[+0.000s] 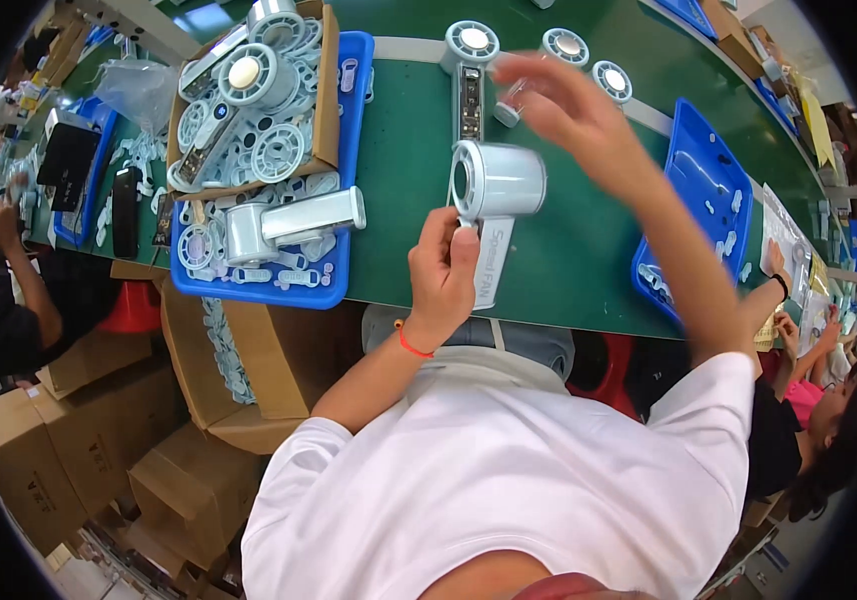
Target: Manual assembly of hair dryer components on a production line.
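Observation:
My left hand is closed around the neck of a white handheld fan. Its round head points up and its flat handle, with dark print, hangs down beside my fingers. My right hand is raised over the table, smeared by motion, so I cannot make out its fingers or whether they hold anything. Just left of it lies a fan with an opened handle showing dark inner parts, its round head at the far end. Another fan head and a smaller round one stand beyond my right hand.
On the left, a blue tray carries a cardboard box full of fan parts and a loose fan. A second blue tray with small white parts stands right. An open carton sits below the green table. Other people work both sides.

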Demonstrator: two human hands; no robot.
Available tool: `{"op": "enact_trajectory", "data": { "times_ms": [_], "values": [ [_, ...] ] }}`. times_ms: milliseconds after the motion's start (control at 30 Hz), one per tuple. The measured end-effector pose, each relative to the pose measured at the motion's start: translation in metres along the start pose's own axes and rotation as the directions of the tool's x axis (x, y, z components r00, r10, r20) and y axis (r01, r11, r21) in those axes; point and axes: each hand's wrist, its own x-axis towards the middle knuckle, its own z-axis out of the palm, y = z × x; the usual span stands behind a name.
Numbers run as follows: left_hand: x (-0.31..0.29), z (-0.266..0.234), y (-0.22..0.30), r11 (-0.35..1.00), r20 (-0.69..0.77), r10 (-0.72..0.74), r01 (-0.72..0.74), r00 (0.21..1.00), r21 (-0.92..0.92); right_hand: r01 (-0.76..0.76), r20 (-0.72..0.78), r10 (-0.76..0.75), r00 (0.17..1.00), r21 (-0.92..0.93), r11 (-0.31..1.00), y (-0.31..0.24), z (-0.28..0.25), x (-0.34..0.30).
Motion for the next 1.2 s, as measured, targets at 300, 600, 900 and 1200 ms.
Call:
{"op": "enact_trajectory", "data": {
  "times_ms": [300, 600, 900, 1200],
  "values": [
    [0.008, 0.005, 0.014, 0.46, 0.444, 0.428, -0.613, 0.787, 0.643, 0.115, -0.676, 0.131, 0.725, 0.306, 0.945, 0.019, 0.085, -0.084],
    [-0.003, -0.001, 0.015, 0.921, -0.094, 0.368, -0.349, 0.925, 0.17, 0.159, -0.775, 0.214, 0.594, 0.374, 0.914, 0.036, 0.079, -0.078],
    [-0.003, 0.0, 0.022, 0.73, 0.504, -0.19, 0.465, 0.842, -0.5, 0.121, -0.467, 0.558, 0.686, 0.829, 0.545, 0.042, 0.069, -0.06],
    [-0.008, 0.009, 0.022, 0.796, 0.352, -0.285, 0.425, 0.891, -0.43, -0.17, -0.671, -0.138, 0.728, -0.372, 0.913, 0.039, 0.059, -0.056]
  ]
}}
